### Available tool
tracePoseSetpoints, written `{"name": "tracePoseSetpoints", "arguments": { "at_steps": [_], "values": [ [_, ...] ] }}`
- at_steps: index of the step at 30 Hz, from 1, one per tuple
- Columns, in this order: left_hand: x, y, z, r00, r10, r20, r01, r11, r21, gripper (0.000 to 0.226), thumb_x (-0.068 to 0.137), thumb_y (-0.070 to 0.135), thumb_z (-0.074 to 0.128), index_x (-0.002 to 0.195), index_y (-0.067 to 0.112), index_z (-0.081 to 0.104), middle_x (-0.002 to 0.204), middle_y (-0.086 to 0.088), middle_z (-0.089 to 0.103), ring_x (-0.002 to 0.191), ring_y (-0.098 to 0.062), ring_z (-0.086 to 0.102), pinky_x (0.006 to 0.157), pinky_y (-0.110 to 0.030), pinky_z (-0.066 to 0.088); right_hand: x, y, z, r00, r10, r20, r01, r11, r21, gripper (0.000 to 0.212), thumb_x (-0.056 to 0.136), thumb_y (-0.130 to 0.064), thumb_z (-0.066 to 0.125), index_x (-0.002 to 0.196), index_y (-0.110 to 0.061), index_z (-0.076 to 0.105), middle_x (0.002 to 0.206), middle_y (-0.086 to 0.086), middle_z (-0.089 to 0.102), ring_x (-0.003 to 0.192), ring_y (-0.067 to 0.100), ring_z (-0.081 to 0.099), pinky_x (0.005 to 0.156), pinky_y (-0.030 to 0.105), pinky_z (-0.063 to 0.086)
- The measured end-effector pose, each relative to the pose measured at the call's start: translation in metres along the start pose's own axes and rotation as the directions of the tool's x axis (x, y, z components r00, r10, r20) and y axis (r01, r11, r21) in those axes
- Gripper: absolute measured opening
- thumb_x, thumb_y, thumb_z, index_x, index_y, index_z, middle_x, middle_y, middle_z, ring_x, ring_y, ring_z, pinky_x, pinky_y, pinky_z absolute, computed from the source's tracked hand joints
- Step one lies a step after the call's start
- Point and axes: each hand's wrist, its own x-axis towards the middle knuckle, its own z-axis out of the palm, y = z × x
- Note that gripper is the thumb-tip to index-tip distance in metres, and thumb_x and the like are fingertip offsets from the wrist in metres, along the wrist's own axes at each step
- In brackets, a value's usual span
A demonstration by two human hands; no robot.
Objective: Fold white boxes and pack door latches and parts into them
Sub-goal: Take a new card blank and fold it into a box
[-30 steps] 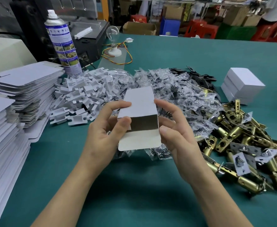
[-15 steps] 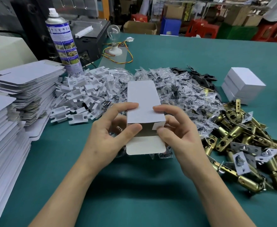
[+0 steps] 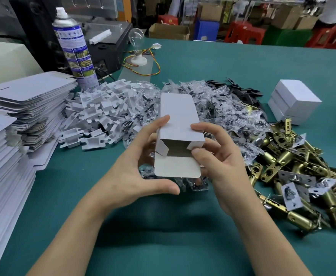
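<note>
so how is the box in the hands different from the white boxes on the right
The held box is open at its near end, flaps out and inside showing; the stacked boxes are closed. The held box is up off the table, gripped by the left hand and right hand; the stacked boxes rest on it. Both are plain white card.
</note>
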Motion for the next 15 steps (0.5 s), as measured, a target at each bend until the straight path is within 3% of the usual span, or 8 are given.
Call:
{"name": "tracePoseSetpoints", "arguments": {
  "at_steps": [3, 9, 15],
  "values": [
    [0.0, 0.0, 0.002, 0.996, 0.029, -0.08, -0.027, 0.999, 0.024, 0.105, 0.062, 0.06, 0.094, 0.152, 0.048, 0.04, 0.136, 0.001, 0.065, 0.123, -0.025, 0.065, 0.099, -0.023, 0.052, -0.001, -0.001, 0.001, 1.0, 0.017, 0.026, -0.017, 1.0, -0.006, 0.037, 0.087, -0.007, 0.065, 0.114, -0.032, 0.07, 0.093, 0.003, 0.07, 0.057, 0.033, 0.049, 0.045, 0.026, 0.05],
    [0.0, 0.0, 0.007, 0.975, 0.036, -0.221, -0.038, 0.999, -0.005, 0.086, 0.062, 0.069, 0.086, 0.137, 0.046, 0.051, 0.118, 0.001, 0.073, 0.1, -0.027, 0.072, 0.085, -0.037, 0.056, -0.002, -0.003, 0.003, 0.994, 0.055, 0.095, -0.053, 0.998, -0.02, 0.038, 0.086, -0.006, 0.067, 0.115, -0.031, 0.07, 0.092, 0.001, 0.07, 0.062, 0.025, 0.055, 0.048, 0.027, 0.052],
    [0.001, 0.001, 0.015, 0.954, 0.054, -0.296, -0.059, 0.998, -0.01, 0.06, 0.07, 0.057, 0.081, 0.124, 0.048, 0.056, 0.108, 0.0, 0.074, 0.09, -0.031, 0.071, 0.077, -0.044, 0.06, -0.001, -0.002, 0.001, 0.982, 0.116, 0.146, -0.121, 0.992, 0.03, 0.039, 0.088, -0.011, 0.067, 0.121, -0.031, 0.069, 0.092, 0.001, 0.067, 0.069, 0.018, 0.06, 0.052, 0.027, 0.054]
  ]
}}
